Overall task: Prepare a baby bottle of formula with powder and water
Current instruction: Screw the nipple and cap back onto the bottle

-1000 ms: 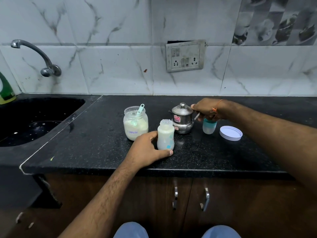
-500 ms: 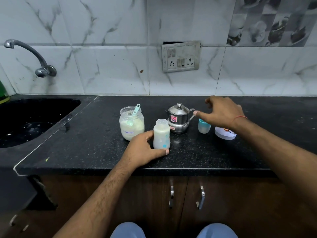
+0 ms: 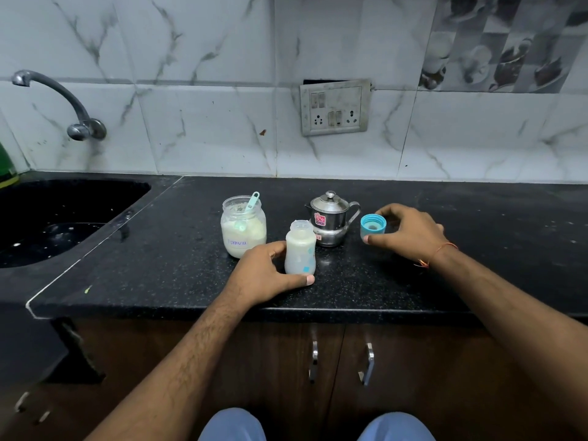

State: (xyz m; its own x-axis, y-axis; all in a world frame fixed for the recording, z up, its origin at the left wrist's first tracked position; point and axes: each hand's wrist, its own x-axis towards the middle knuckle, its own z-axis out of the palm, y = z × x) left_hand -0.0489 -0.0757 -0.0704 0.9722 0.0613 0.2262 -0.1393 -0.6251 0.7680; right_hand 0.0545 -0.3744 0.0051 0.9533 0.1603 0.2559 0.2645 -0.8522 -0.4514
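My left hand [image 3: 265, 275] is wrapped around the baby bottle [image 3: 300, 248], thumb across its foot and fingers behind it, pinning it upright on the black counter [image 3: 178, 265] close to the front edge. The bottle is full of pale milky liquid and its mouth is open, pointing straight up. My right hand [image 3: 410, 232] holds the blue screw collar [image 3: 373, 226] pinched between thumb below and fingertips above, tipped so its open underside faces me and slightly leftward. I cannot see a teat from this angle.

What matters now is the line between the two: the collar sits to the right of the bottle mouth and a little beyond it, near but apart, with the steel pot [image 3: 330, 219] just behind that path. The bottle's long axis is vertical, so I judge the collar must come left, turn flat with its threads facing down, and settle squarely over the neck. The formula jar [image 3: 243, 226], scoop [image 3: 253, 202] standing in it, lies left of my knuckles, out of the way
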